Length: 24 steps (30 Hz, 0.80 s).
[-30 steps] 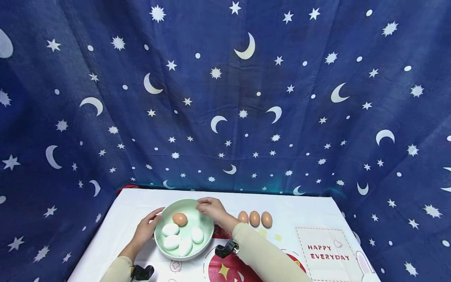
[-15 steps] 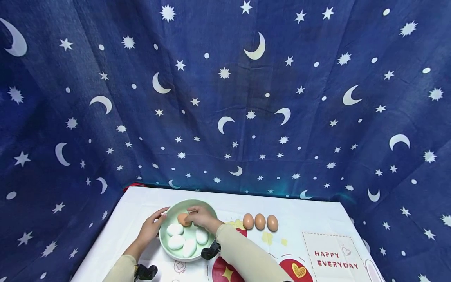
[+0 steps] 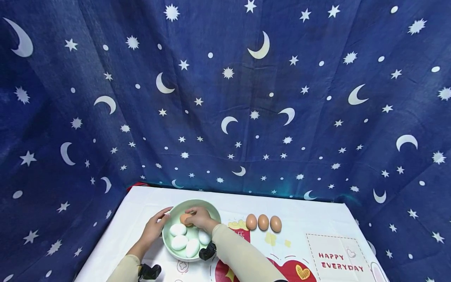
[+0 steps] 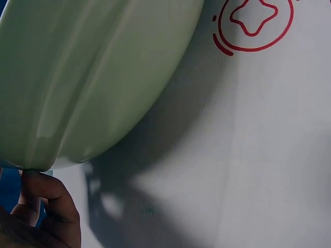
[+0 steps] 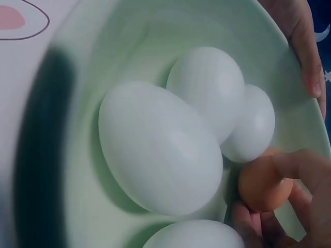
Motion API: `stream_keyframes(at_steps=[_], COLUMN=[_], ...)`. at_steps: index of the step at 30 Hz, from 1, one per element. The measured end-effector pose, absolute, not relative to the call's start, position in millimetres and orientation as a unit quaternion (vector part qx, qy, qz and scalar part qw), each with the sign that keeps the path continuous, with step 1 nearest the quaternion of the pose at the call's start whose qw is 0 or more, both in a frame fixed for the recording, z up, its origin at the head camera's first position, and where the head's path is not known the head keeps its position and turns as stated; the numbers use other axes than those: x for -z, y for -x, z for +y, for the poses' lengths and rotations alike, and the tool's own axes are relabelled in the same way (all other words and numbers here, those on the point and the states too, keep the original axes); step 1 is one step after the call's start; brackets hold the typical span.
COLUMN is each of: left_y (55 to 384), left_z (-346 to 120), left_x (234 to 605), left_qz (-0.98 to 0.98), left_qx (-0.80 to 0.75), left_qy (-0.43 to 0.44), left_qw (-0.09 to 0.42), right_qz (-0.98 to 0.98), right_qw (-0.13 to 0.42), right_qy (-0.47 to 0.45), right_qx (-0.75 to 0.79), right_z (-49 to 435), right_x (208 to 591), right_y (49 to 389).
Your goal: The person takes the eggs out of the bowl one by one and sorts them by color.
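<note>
A pale green bowl (image 3: 170, 254) stands on the table, holding several white eggs (image 3: 179, 242) and one brown egg (image 3: 184, 219). My left hand (image 3: 154, 228) grips the bowl's left rim; in the right wrist view its thumb lies over the edge. In the left wrist view, bent fingers (image 4: 51, 194) touch the outside of the bowl (image 4: 93, 77). Inside the bowl, my right hand (image 3: 201, 218) pinches the brown egg between thumb and fingers. The right wrist view shows that egg (image 5: 262, 183) beside the white eggs (image 5: 160, 150), touching or almost touching one.
Three brown eggs (image 3: 263, 222) stand in a row on the tablecloth, right of the bowl. The white cloth (image 3: 296, 219) carries red and yellow prints and the words HAPPY EVERYDAY. A dark blue curtain (image 3: 211, 98) with moons and stars hangs behind the table.
My right hand has moved from the bowl's far rim down to the brown egg inside and taken hold of it. The left hand stays at the rim. The head view has shifted slightly.
</note>
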<state>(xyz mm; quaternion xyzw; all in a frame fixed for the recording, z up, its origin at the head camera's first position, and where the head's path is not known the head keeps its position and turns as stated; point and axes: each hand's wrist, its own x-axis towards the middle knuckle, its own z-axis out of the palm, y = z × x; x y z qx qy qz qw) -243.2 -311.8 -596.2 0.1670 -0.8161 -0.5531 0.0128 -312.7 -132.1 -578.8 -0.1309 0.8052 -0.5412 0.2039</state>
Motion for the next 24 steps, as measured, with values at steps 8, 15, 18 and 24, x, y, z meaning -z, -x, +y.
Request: stream_keyframes(at_steps=[8,15,18,24], left_y=[242.0,243.9,243.6,241.8], left_z=[-310.5,-310.4,-311.0,-312.7], left_x=[593.7,593.9,593.8,592.5], left_qz=[-0.816,-0.816,-0.82,-0.821], left_qx=[0.554,0.553,0.549,0.546], left_qy=[-0.163,-0.167,-0.164,-0.168], left_qw=[0.011,0.006,0.009,0.004], right_qz=[0.817,0.82,0.819,0.805], right_qw=[0.196,0.191,0.194,0.203], right_qy=[0.129,0.125,0.128,0.136], right_qx=[0.527,0.525,0.525,0.54], right_z=[-130.8,-127.5,-125.7,-122.2], right_x=[576.6,575.5,574.6,564.0], right_y=[311.2,311.6,311.6,311.1])
